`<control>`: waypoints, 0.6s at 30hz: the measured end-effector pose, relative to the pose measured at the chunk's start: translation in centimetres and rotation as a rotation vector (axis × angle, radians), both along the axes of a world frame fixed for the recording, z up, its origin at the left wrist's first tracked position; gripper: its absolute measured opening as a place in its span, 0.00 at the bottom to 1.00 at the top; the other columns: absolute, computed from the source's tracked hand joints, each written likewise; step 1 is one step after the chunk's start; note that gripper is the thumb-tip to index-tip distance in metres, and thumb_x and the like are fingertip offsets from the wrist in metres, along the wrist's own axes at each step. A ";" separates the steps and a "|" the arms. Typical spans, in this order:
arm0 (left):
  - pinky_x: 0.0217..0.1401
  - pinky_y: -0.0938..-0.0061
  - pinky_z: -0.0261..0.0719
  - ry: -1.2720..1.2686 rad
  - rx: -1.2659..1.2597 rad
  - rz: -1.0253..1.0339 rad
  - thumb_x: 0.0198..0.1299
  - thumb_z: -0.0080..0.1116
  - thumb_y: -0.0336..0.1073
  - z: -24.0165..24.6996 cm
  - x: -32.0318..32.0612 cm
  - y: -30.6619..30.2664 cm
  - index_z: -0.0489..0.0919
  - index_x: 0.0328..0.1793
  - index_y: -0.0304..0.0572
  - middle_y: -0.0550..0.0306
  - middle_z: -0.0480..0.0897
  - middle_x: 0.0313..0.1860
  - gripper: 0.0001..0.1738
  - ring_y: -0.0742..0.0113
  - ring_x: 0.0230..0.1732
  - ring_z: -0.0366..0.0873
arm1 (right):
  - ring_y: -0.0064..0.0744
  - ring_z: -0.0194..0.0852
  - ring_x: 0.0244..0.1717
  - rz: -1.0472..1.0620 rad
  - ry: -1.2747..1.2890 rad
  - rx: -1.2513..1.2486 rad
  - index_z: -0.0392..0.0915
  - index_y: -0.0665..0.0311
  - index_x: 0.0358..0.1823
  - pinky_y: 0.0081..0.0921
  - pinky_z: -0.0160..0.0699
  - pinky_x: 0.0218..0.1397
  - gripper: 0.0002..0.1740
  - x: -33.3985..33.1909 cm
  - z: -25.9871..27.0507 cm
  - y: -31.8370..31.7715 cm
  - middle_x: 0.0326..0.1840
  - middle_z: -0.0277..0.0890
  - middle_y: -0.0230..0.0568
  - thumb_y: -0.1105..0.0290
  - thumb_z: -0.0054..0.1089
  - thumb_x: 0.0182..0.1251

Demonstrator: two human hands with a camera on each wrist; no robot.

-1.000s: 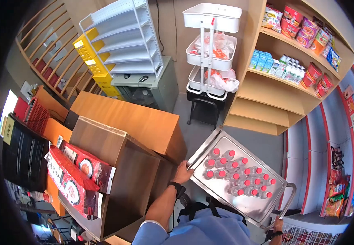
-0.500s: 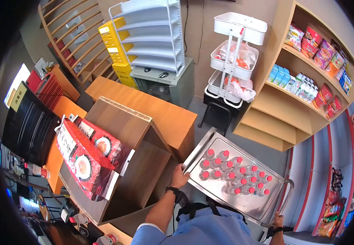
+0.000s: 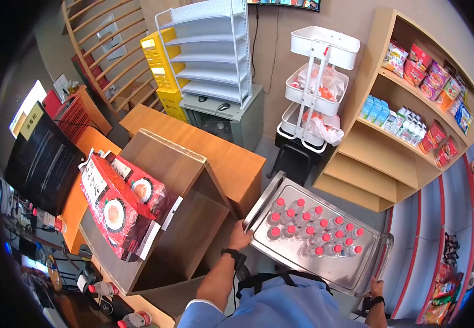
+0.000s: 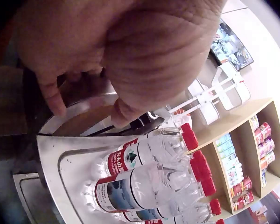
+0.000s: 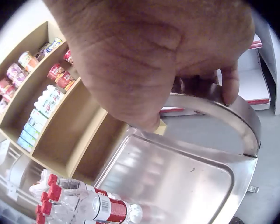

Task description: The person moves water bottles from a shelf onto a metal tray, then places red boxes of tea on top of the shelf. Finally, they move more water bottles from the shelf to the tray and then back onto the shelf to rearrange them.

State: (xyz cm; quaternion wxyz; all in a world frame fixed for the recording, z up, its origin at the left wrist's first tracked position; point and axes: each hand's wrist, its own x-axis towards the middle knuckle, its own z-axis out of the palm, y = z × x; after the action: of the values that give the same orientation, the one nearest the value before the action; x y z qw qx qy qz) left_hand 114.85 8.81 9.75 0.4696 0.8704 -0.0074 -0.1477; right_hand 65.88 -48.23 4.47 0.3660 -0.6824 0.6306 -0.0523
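A stainless steel cart (image 3: 346, 271) stands right in front of the person, with raised handles at both ends. Upright plastic water bottles (image 3: 303, 220) with red caps are grouped on its top, mostly toward the left and middle. The left hand (image 3: 240, 238) grips the left handle (image 3: 263, 200); in the left wrist view, its fingers and thumb curl over the metal bar close to the labelled bottles (image 4: 126, 186). At the opposite end, the right hand (image 3: 376, 287) holds the right handle (image 5: 246, 122), fingers wrapped around the curved bar.
A brown cabinet (image 3: 163, 158) with red packages (image 3: 114, 205) on top stands close at the left, beside an orange-topped desk (image 3: 215, 147). Ahead are a white tiered trolley (image 3: 324, 41) and a wooden shelf (image 3: 373, 164) with snacks. White shelving (image 3: 431, 229) runs along the right.
The head view has turned left, so the wooden shelf and white trolley sit farther right in it. Both hands keep hold of the cart handles.
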 end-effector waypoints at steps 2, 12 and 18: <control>0.73 0.55 0.74 0.001 -0.018 0.012 0.63 0.70 0.38 0.2 0.0 0.0 0.73 0.72 0.35 0.36 0.79 0.67 0.33 0.41 0.69 0.78 | 0.50 0.79 0.54 0.001 0.029 -0.001 0.69 0.78 0.58 0.45 0.79 0.59 0.38 0.5 -2.0 -2.2 0.52 0.77 0.59 0.49 0.75 0.68; 0.76 0.57 0.72 -0.037 0.001 0.116 0.64 0.70 0.34 0.3 -0.5 -1.7 0.68 0.78 0.36 0.36 0.79 0.69 0.38 0.40 0.72 0.76 | 0.66 0.74 0.69 0.103 0.043 -0.157 0.63 0.83 0.69 0.45 0.72 0.73 0.45 5.9 1.9 -0.4 0.67 0.73 0.74 0.55 0.75 0.64; 0.71 0.54 0.77 0.182 0.112 0.180 0.62 0.70 0.40 -2.7 -7.9 1.4 0.74 0.72 0.33 0.36 0.84 0.60 0.34 0.39 0.66 0.81 | 0.70 0.71 0.72 0.059 0.142 -0.348 0.63 0.83 0.69 0.49 0.67 0.78 0.44 5.3 -1.5 0.2 0.68 0.72 0.75 0.58 0.74 0.62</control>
State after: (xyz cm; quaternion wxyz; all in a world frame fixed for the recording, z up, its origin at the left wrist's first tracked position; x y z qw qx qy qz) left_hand 106.92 10.22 7.09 0.4305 0.8753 0.1217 -0.1833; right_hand 71.18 -48.03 2.96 0.1982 -0.7558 0.6158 -0.1014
